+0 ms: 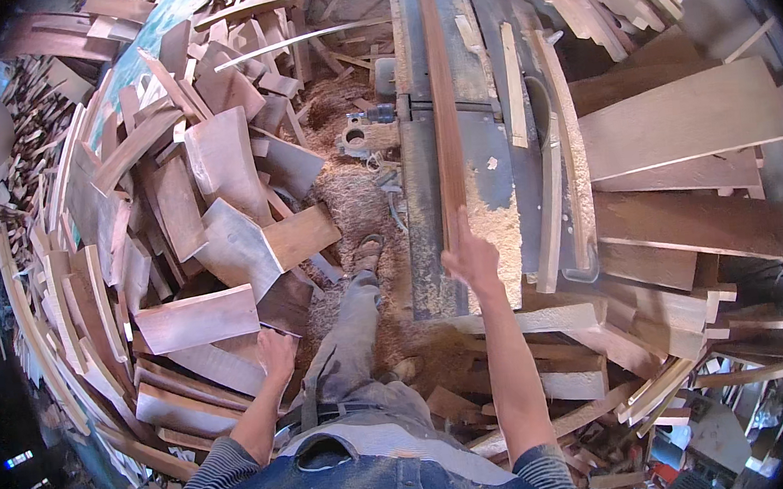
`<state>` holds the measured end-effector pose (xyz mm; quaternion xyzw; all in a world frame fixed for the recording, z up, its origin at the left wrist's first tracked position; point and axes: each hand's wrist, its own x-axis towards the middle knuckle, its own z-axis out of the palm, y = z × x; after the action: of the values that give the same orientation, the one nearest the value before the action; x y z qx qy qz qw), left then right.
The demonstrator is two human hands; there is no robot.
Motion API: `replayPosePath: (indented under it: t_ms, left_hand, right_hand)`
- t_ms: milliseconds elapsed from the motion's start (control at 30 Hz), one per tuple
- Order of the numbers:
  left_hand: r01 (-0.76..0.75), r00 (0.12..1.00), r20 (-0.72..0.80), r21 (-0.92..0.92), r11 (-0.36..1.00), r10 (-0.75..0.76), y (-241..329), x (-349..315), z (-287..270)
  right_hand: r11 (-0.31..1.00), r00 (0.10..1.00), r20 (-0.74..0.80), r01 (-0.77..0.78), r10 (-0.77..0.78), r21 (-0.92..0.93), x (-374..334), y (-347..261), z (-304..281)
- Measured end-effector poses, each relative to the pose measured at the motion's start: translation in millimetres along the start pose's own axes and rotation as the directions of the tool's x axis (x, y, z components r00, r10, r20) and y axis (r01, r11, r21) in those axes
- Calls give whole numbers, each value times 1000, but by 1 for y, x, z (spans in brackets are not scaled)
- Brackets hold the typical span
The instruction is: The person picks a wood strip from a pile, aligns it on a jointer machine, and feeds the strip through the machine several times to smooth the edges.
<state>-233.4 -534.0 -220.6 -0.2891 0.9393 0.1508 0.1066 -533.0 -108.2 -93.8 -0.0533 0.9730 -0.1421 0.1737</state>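
Across the metal tabletop [480, 137] of a woodworking machine, a long reddish-brown wooden strip [444, 117] lies lengthwise, closer to the left edge than to the right. Its far end runs beyond the tabletop's far edge and out of view; its near end stops short of the near edge. There the right hand [471, 258] grasps it, with the index finger laid forward along the wood. A dark slot crosses the tabletop from the left edge, and the strip passes over it.

Sawdust [496, 249] is heaped toward the near right corner, and a small pale chip [492, 163] lies farther up, right of the strip. Beyond the right edge, a thin pale slat [513, 82] lies on a grey panel [492, 16], and wide planks [686, 117] are stacked farther right. Off the left edge, about midway along, sits a metal fitting [356, 138] with a ring-shaped part.

Well apart from the tabletop's left edge, the left hand [277, 352] is lowered just beside a pale board [196, 320] and a dark brown board [285, 304] in a large pile. Its fingers look curled, but I cannot tell whether they hold anything. Shavings [353, 187] cover the floor between pile and machine.
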Motion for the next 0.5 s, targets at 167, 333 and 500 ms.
replayPosePath:
  t_ms: [167, 333, 500]
  left_hand:
    - [-95, 986, 119, -155, 983, 114, 48, 13, -28]
    - [-42, 909, 256, -729, 683, 329, 190, 13, -55]
    - [697, 555, 666, -699, 158, 499, 301, -63, -67]
  right_hand:
    - [1000, 999, -50, -2, 2, 4, 21, 2, -14]
    - [984, 986, 165, -31, 2, 174, -67, -30, -45]
    - [789, 988, 49, 89, -149, 608, -187, -29, -26]
